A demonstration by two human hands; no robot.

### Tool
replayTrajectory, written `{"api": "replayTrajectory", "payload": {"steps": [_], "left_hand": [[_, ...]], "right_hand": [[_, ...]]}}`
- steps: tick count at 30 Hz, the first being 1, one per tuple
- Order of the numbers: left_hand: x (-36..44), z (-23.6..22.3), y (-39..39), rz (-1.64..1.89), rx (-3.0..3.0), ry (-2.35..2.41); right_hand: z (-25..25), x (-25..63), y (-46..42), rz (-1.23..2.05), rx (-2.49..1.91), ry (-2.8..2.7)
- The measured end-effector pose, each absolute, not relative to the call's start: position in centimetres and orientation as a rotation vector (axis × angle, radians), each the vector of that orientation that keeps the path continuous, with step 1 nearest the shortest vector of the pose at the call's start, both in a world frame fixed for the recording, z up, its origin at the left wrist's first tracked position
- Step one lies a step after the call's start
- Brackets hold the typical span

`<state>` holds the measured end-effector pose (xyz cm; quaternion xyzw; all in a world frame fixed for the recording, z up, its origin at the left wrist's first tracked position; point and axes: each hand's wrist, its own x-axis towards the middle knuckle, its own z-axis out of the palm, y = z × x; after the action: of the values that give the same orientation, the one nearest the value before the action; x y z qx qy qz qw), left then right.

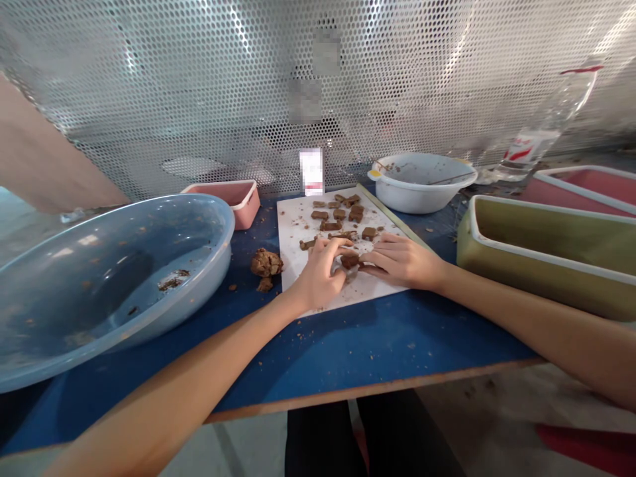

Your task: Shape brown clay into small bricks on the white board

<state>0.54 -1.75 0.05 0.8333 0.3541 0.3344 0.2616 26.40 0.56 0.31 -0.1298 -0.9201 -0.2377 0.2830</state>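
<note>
A small lump of brown clay (350, 261) lies low over a white sheet (298, 225) between my two hands. My left hand (322, 273) curls round its left side, index finger above and thumb below. From the right, my right hand (400, 261) pinches at the same lump, its fingers close together. Beyond them, several small shaped clay pieces (339, 214) rest in loose rows on the sheet, among crumbs. A larger cracked clay clump (267, 263) sits on the blue table just left of the sheet.
A big blue basin (218, 225) stands at left, with a pink tray (248, 205) behind it. At right are a white bowl (417, 199), a green planter (536, 271), a second pink tray (586, 192) and a plastic bottle (529, 149). A perforated metal screen (199, 86) rises behind.
</note>
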Motion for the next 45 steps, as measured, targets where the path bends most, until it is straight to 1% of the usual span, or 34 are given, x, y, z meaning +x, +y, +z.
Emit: {"api": "replayTrajectory", "payload": {"steps": [3,9,15,21,32,40,45], "left_hand": [[0.6,0.2,-1.9,0.898,2.271,0.978],[1.0,0.4,-2.2,0.892,2.313,1.053],[2.0,0.2,-2.1,0.925,2.328,1.1],[2.8,0.4,-1.7,0.888,2.4,1.201],[3.0,0.1,-1.6,0.982,2.357,1.205],[2.9,0.1,-1.5,0.991,2.355,1.177],[3.0,0.1,-1.5,0.997,2.336,1.172]], "right_hand": [[0.5,26.4,0.4,-0.611,-0.346,-2.464],[1.0,26.3,-0.1,-0.382,-0.406,-2.39],[1.2,26.4,-0.1,-0.274,-0.5,-2.324],[1.3,26.4,-0.1,-0.252,-0.54,-2.32],[1.2,26.8,0.2,-0.203,-0.54,-2.307],[1.6,27.1,0.3,-0.069,-0.465,-2.412],[1.6,27.5,0.7,-0.123,-0.428,-2.495]]}}
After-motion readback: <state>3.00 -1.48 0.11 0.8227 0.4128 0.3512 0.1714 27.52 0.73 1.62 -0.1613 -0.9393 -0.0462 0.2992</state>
